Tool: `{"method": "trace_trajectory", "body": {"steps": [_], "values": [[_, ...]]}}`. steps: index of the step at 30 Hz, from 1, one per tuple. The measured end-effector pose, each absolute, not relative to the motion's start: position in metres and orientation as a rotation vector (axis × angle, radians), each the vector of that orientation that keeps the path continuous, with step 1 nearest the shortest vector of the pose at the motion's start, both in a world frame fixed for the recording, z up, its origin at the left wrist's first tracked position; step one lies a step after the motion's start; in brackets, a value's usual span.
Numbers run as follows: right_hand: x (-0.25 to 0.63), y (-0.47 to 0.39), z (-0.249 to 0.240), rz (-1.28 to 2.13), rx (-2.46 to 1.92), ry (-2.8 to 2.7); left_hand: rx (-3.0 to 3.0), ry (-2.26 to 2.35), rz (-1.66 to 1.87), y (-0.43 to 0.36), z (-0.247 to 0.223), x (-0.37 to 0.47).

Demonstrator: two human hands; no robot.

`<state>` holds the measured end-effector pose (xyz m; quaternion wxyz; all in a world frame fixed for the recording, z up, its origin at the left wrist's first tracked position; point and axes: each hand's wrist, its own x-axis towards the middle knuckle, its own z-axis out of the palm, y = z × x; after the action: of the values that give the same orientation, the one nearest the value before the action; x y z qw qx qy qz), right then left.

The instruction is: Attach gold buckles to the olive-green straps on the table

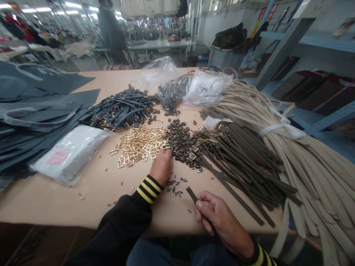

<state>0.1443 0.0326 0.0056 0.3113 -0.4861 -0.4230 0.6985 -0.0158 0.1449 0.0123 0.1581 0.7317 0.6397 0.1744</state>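
My left hand (162, 166) reaches to the near edge where a pile of gold buckles (144, 142) meets a heap of small dark brown loops (181, 140); its fingertips are hard to make out against them. Lower right, my right hand (212, 212) pinches a dark olive strap (191, 194) between thumb and fingers, its end pointing up and left. Between the hands lie several small dark pieces (174, 184). A bundle of dark olive straps (235, 159), some with gold buckles, spreads to the right.
Dark blue straps with buckles (124, 107) lie behind the buckles. A plastic-wrapped packet (70, 153) and blue-grey panels (41, 122) are at the left. Long beige straps (277, 136) hang over the right edge. Clear bags (205, 88) sit at the back. A person (112, 33) stands beyond the table.
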Motion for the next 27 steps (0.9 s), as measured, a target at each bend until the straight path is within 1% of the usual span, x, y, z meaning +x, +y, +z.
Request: {"method": "trace_trajectory", "body": {"steps": [5, 10, 14, 17, 22, 27], "values": [[0.149, 0.031, 0.006, 1.824, -1.247, -1.160, 1.952, 1.695, 0.534, 0.118, 0.023, -0.025], [0.152, 0.022, 0.018, 1.681, -1.282, -1.385, 1.097, 1.225, 0.810, 0.057, 0.028, -0.022], [0.149, 0.013, 0.028, 1.588, -1.332, -1.550, 0.792, 1.181, 0.913, 0.019, 0.028, -0.017], [0.147, 0.006, 0.033, 1.549, -1.368, -1.667, 0.738, 1.200, 0.927, 0.005, 0.028, -0.017], [0.150, -0.002, 0.041, 1.489, -1.398, -1.850, 0.867, 1.210, 0.917, -0.009, 0.029, -0.017], [0.151, -0.009, 0.039, 1.575, -1.336, -1.780, 1.047, 1.279, 0.931, -0.024, 0.031, -0.011]]}}
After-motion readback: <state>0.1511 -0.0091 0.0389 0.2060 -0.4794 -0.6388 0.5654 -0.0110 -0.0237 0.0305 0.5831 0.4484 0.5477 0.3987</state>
